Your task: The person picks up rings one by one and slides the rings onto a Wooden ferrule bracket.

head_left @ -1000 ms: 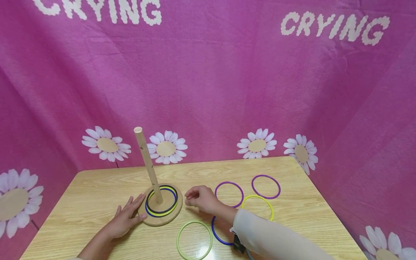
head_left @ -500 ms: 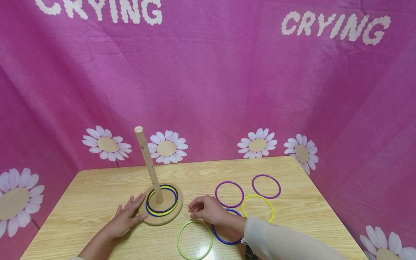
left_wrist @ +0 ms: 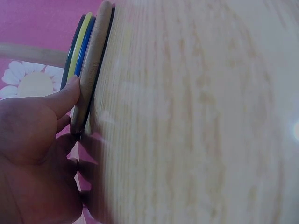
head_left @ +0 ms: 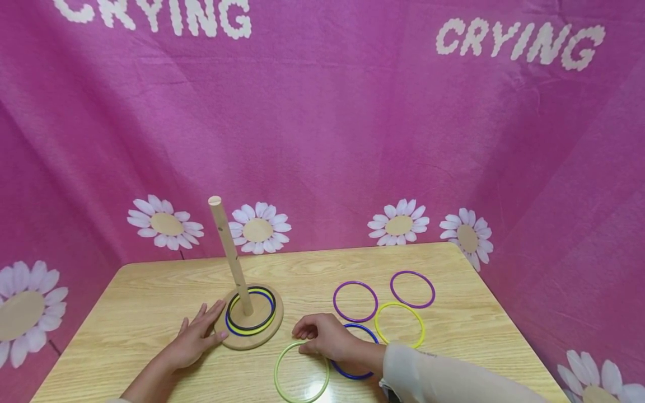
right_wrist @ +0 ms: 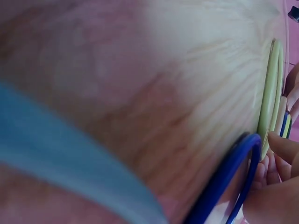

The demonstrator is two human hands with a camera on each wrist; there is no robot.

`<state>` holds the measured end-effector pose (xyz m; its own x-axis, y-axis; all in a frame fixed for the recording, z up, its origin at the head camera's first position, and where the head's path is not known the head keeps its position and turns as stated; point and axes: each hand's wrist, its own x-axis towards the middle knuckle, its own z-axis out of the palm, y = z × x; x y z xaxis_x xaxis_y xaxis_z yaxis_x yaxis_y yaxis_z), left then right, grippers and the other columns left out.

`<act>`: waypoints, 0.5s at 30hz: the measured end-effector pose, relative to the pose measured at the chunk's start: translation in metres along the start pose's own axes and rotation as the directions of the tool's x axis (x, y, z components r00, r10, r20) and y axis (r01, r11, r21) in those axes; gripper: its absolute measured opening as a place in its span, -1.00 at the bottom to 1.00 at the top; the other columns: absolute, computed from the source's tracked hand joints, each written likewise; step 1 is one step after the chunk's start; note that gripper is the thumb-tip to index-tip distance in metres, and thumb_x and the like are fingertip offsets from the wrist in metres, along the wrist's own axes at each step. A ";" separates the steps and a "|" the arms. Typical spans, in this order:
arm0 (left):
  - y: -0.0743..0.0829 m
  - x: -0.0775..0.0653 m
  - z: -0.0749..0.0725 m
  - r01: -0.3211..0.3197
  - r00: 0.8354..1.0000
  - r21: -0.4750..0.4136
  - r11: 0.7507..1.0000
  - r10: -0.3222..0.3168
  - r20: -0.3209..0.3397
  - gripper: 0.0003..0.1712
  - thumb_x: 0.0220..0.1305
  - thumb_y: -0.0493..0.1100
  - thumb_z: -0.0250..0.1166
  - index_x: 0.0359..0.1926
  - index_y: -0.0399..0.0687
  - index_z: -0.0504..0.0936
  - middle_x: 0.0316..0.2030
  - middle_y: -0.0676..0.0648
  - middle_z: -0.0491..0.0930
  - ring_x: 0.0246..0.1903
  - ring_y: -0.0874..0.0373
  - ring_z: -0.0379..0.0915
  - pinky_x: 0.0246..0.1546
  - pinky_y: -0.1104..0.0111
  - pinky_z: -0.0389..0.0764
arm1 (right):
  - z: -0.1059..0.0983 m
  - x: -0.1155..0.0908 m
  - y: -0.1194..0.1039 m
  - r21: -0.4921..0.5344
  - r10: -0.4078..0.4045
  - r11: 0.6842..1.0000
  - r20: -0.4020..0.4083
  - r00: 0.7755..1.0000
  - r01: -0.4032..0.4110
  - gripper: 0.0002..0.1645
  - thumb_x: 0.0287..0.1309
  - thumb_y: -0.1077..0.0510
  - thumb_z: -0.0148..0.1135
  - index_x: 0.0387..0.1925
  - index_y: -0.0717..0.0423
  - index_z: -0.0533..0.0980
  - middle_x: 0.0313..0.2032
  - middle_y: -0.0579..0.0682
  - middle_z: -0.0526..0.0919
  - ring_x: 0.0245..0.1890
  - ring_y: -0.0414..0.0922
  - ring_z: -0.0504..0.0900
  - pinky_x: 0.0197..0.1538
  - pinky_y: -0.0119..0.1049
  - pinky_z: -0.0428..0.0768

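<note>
- post [head_left: 229,246] first: which way does it point?
- up from its round base [head_left: 252,342], long axis upright, though the head view slants its top toward the left edge of the table [head_left: 166,280]. a stack of rings [left_wrist: 80,42], black, yellow and blue, lies flat around its foot.
- and the hands?
- left hand [head_left: 197,338]: fingers spread, thumb against the base's rim, gripping nothing. right hand [head_left: 325,336]: fingers bent, thumb at the far rim of the light green ring [head_left: 275,374]; i can't tell whether it's pinched.
- how does that ring lie?
- flat, so no end points anywhere; it's nearer the front edge than the base is.
- room around it?
- bare wood shows between it and the base; on its right, a blue ring [right_wrist: 224,176] sits just beside it.
</note>
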<state>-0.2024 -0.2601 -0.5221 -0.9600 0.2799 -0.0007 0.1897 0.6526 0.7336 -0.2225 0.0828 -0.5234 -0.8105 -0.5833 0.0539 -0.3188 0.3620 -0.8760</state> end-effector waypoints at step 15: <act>-0.002 0.000 0.000 -0.005 1.000 0.003 1.000 0.005 -0.002 -0.09 0.41 -0.01 0.33 0.57 -0.31 0.14 0.56 -0.40 0.04 0.52 -0.56 -0.40 0.29 -0.53 -0.53 | -0.004 0.007 -0.004 -0.113 -0.032 0.993 0.042 0.999 0.036 -0.78 -0.01 0.48 0.52 -0.35 0.18 0.71 -0.47 -0.06 0.70 -0.45 -0.45 0.52 -0.29 -0.54 0.57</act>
<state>-0.2030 -0.2615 -0.5236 -0.9595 0.2818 0.0037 0.1947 0.6533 0.7317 -0.2289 0.0807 -0.5178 -0.7783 -0.6249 0.0613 -0.4019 0.4207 -0.8133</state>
